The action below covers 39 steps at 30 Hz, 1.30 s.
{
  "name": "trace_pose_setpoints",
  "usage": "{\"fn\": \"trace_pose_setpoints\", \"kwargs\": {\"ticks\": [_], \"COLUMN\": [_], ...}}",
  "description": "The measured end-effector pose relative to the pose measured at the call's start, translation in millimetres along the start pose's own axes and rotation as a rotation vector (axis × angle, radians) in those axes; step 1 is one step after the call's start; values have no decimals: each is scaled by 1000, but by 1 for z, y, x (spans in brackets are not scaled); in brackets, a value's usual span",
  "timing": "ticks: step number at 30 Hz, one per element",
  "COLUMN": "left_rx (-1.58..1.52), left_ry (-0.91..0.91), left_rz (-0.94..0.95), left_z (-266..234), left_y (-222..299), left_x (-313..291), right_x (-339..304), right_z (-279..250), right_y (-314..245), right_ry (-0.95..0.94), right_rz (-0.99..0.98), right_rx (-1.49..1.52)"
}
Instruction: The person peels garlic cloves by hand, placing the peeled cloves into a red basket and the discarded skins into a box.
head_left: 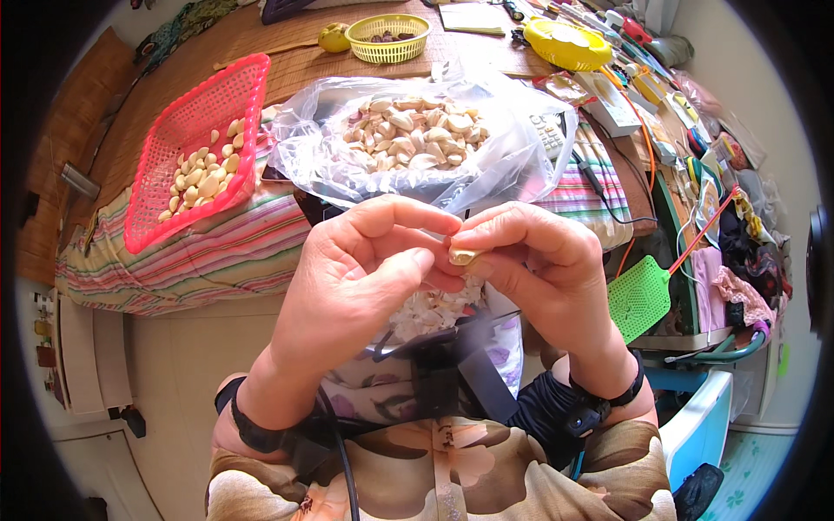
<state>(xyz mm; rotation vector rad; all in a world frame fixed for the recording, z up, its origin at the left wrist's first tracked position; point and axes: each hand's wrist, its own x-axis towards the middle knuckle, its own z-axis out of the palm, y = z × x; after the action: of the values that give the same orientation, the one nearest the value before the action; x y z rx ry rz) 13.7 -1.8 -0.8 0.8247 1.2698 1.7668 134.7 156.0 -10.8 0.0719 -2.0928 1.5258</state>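
Observation:
A pale garlic clove (463, 257) is held up at chest height, pinched between the thumb and index finger of my right hand (543, 260). From the other side my left hand (369, 256) closes in, its curled fingertips meeting at the clove and its thumb bent just left of it; the fingers partly hide the clove's left end. Below the hands lies a heap of papery garlic skins (426, 317), partly covered by my wrists. Beyond them, an open clear plastic bag (304, 143) holds many unpeeled cloves (417, 135). Peeled cloves (204, 178) lie in a red plastic basket (156, 143) at left.
A striped cloth (234, 260) covers the table's near side. At the back are a yellow basket (389, 52) with dark items, a yellow fruit (334, 37) and a yellow lid-like piece (566, 45). A green fly swatter (641, 300) leans at right beside clutter and cables.

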Motion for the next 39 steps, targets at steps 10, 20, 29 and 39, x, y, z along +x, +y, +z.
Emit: {"fn": "trace_pose_setpoints", "kwargs": {"ticks": [10,20,29,39], "left_rx": [-5,-30,132,254], "left_ry": [-27,18,108,170], "left_rz": [32,52,123,122], "left_z": [0,5,9,9], "left_y": [-3,-2,2,0], "left_x": [1,1,-6,-5], "right_x": [3,0,0,6], "right_z": [-1,-3,-1,1], "right_y": [-2,-2,2,-4], "right_ry": [-28,-22,27,117], "right_rz": [-87,216,108,-349], "right_rx": [-120,434,274,-519]}}
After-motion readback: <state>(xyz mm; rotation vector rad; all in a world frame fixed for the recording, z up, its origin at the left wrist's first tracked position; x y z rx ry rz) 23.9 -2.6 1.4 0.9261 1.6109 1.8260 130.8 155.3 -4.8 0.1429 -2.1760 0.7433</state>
